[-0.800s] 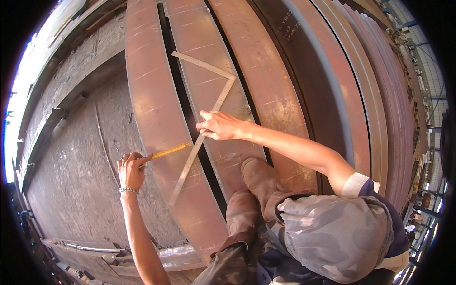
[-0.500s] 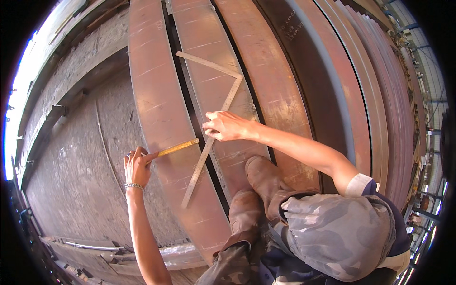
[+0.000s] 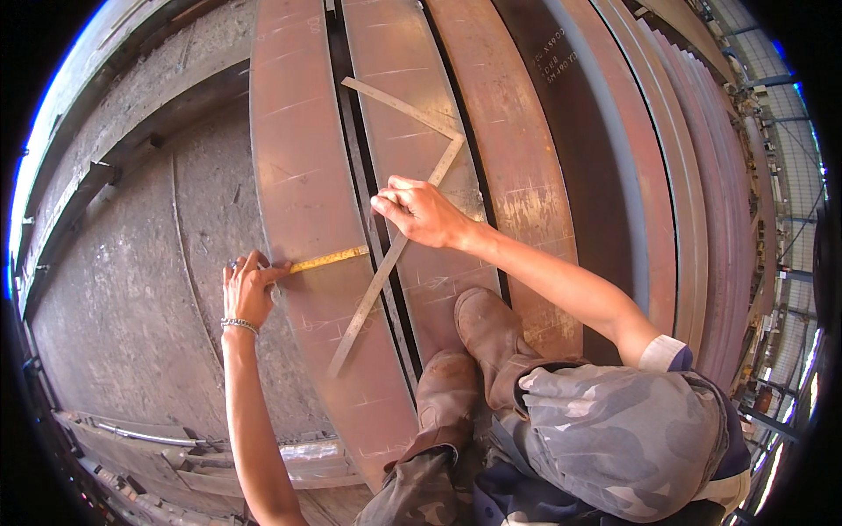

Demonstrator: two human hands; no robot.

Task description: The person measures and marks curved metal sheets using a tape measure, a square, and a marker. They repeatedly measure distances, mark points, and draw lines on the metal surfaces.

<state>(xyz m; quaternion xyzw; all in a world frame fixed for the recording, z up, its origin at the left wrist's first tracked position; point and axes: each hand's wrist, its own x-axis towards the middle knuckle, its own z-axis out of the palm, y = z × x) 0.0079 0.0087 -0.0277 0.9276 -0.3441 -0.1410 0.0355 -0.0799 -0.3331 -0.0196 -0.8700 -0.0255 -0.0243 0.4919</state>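
left hand: grip closed on yellow tape measure. right hand: curled shut over metal square; i cannot tell its contents.

To our right we see a long, flat, rust-orange steel bar, and beyond it a dark brown steel piece with a blue-grey edge and pale writing near its upper end. Further over we have thin, mauve-grey metal plates packed side by side. To our left spreads a broad, scuffed, grey-brown surface, bordered by a long, raised, dark steel ledge; near its lower edge we notice a slim, silvery metal rod
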